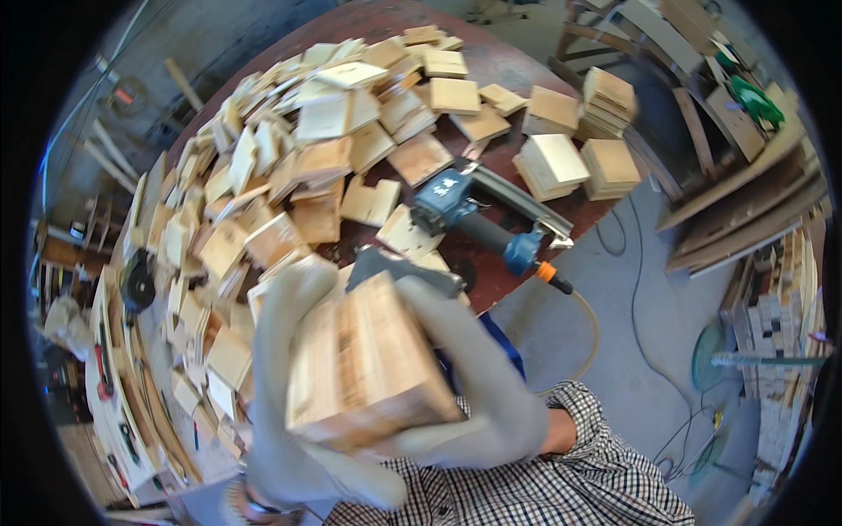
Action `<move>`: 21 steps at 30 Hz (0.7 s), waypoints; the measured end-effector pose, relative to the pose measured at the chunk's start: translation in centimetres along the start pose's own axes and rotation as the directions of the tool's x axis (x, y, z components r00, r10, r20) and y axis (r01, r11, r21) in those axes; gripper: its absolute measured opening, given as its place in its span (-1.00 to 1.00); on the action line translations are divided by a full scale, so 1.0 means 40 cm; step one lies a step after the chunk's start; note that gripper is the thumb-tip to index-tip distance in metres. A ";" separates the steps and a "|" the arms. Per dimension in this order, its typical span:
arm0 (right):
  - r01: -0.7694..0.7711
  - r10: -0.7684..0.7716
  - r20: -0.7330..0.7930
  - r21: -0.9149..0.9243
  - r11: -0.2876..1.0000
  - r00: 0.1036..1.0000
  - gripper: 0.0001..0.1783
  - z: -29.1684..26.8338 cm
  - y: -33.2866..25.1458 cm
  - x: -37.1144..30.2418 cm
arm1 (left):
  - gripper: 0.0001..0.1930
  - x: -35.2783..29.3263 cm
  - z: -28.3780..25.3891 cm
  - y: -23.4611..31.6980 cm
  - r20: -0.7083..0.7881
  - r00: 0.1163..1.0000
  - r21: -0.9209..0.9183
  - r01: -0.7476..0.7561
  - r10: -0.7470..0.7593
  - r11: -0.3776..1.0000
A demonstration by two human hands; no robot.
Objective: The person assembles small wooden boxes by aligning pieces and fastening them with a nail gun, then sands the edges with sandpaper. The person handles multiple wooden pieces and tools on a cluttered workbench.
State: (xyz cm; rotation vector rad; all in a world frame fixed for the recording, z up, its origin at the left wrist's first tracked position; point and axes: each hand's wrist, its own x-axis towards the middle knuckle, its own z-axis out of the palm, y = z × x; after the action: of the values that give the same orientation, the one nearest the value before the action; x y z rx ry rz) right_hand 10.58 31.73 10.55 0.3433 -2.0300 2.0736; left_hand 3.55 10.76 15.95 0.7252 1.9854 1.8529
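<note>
Wood squares (pixel 289 167) crowd the table (pixel 491 61); nail gun (pixel 478 219) blocks the near edge.

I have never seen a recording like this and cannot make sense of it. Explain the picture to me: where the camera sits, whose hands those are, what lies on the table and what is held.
The single picture comes from a wide fisheye camera worn on a person's head, looking down, so straight edges bend near the rim. There is no machine; the two hands in pale grey work gloves are the wearer's own. The left hand and right hand together grip a stack of pale square wooden boards, held up close to the lens. Below lies a round dark red-brown table, heaped with many small pale wooden squares. A blue and black pneumatic nail gun with an orange hose fitting rests near the table's edge.
</note>
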 end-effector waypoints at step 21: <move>0.236 0.076 0.234 -0.972 -0.022 0.969 -0.07 -0.028 0.257 0.117 | -0.26 -0.242 0.034 -0.202 -0.437 0.810 -0.696 -0.030 -0.390 0.718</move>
State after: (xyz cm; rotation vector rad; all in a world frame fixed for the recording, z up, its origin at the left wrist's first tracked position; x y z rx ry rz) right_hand 2.90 32.58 2.27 0.3491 -2.8705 -0.0692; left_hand 11.08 6.18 6.83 -0.2830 1.3352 2.6031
